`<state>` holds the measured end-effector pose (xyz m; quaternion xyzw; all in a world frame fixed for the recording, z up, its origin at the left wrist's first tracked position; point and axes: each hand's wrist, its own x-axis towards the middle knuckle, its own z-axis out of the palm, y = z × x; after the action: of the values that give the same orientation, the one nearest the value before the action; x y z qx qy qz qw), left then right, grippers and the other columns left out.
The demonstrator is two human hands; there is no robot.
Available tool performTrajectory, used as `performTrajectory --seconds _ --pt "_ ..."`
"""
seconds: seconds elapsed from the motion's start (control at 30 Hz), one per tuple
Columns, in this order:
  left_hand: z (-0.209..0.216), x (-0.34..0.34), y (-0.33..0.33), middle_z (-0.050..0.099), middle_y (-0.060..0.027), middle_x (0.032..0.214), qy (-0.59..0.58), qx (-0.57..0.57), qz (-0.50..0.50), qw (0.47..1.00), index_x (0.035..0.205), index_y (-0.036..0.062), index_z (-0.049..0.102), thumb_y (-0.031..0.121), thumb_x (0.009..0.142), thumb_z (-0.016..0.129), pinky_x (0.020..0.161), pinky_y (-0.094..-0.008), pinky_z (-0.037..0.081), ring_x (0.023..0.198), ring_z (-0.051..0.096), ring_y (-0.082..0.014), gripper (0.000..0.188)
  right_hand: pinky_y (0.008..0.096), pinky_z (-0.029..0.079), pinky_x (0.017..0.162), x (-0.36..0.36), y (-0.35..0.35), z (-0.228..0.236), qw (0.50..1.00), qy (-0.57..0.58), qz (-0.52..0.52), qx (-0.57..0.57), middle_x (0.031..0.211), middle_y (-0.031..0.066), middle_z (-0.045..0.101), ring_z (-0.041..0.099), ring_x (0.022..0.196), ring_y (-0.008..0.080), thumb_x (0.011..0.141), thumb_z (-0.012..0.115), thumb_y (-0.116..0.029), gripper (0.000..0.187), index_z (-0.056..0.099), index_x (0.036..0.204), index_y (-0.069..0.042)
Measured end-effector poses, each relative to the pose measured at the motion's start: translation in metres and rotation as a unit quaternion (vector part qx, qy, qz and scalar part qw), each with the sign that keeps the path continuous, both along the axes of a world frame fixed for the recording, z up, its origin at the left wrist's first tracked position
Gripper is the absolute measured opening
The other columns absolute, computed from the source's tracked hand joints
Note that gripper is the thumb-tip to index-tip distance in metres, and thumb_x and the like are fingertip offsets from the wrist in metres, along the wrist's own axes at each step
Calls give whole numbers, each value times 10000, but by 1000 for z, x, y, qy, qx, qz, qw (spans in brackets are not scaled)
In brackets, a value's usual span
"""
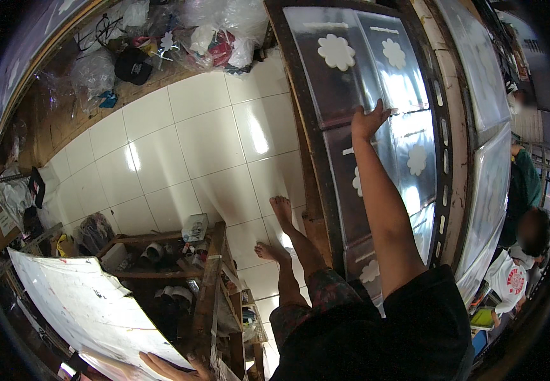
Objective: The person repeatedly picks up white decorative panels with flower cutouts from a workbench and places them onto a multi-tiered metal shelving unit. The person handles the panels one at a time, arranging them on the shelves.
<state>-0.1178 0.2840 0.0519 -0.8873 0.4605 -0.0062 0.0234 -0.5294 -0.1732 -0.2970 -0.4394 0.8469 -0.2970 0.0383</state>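
Note:
My right hand reaches out over a long dark-framed table bearing glossy, clear plastic sheets. Its thumb and fingers are spread and it seems to rest on the sheets; nothing shows in its grasp. White flower shapes, such as a large flower and a smaller flower, mark the sheets. At the bottom edge of the picture, my left hand has its fingers stretched out beside the edge of a stained white board. Part of that hand is cut off by the frame.
A wooden rack with cans and jars stands near the white board. Plastic bags and a black cap lie on a shelf at the back left. More clear sheets hang over another table at right, with people beyond.

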Motion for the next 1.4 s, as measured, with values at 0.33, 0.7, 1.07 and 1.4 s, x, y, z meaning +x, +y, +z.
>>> performTrajectory --seconds 0.33,0.7,1.07,1.4 --pt "3 0 -2 381 -309 1508 -26 3 -27 999 1489 -62 354 507 983 531 1133 -586 325 1392 374 -484 781 495 278 1176 20 21 30 944 58 249 210 1403 206 533 415 1367 411 835 599 -63 416 649 1248 -78" --pt "-13 7 33 297 -289 1567 78 -120 11 990 1503 -30 354 259 839 697 1199 -542 176 1450 279 -466 801 445 359 1129 84 142 57 939 -105 327 -7 1411 206 523 464 1334 380 923 496 -20 420 560 1338 -15" --pt "4 -36 134 382 -280 1501 174 -326 -64 927 1354 -3 521 231 829 743 1183 -559 236 1428 311 -463 616 453 508 868 119 474 107 813 -233 500 185 1022 280 667 641 974 464 893 545 -95 313 607 1153 67" --pt "4 -84 342 385 -252 1509 102 -288 135 943 1389 -20 495 275 869 692 1193 -562 208 1445 299 -418 630 400 539 869 70 591 108 694 -96 652 290 1010 238 712 708 960 352 881 605 -55 243 657 1084 69"
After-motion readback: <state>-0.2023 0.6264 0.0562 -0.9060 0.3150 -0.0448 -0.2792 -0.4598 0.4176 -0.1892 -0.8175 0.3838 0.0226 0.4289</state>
